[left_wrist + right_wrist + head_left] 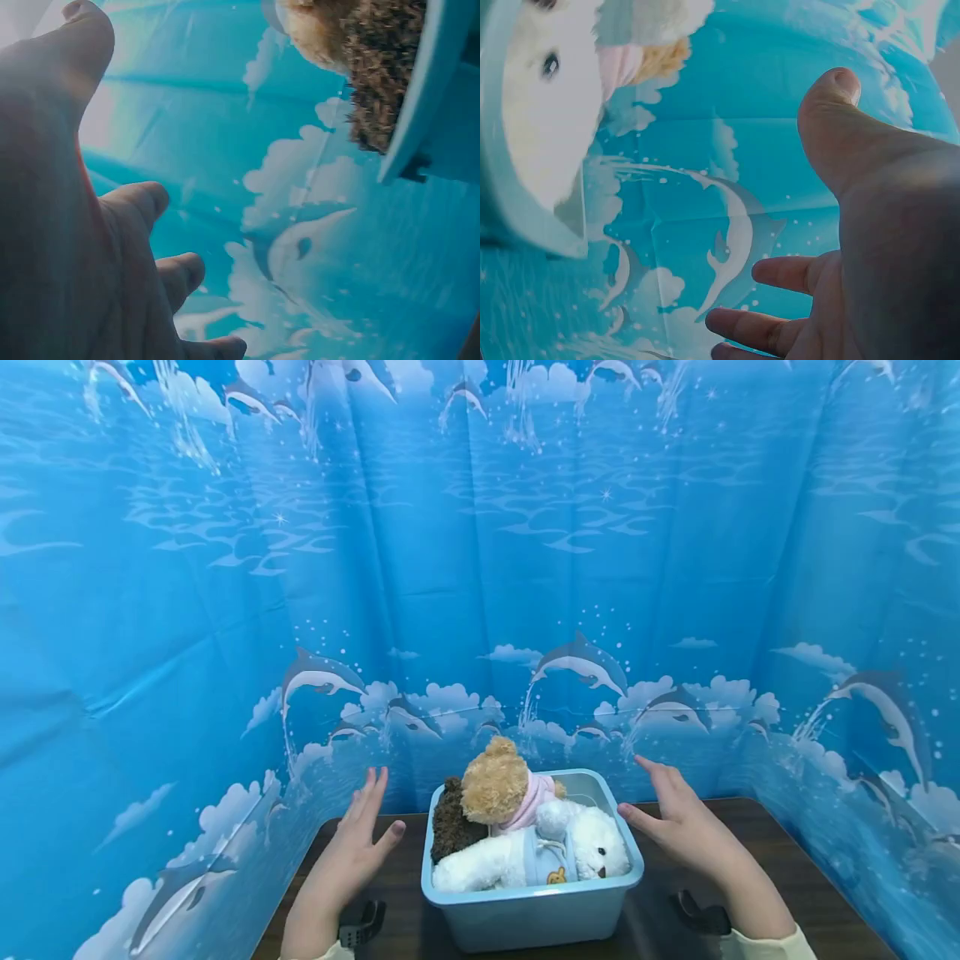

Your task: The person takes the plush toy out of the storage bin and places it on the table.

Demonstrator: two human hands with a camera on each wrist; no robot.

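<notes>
A light blue plastic bin point(525, 902) stands on the dark wooden table point(795, 860), packed with plush toys: a tan bear in a pink top point(498, 789), a dark brown plush point(450, 827) and a white bear point(525, 856) with a blue bib. My left hand point(360, 835) hovers left of the bin, fingers straight, holding nothing. My right hand point(671, 814) hovers right of the bin, open, palm facing it. In the left wrist view the bin's rim point(424, 90) and brown plush point(375, 67) show beyond my left hand point(120, 225). The white bear point(547, 105) shows in the right wrist view.
A blue dolphin-print backdrop point(480, 568) encloses the table on three sides, close behind the bin. Black wrist camera mounts point(360, 922) sit at both forearms. Bare table lies on either side of the bin.
</notes>
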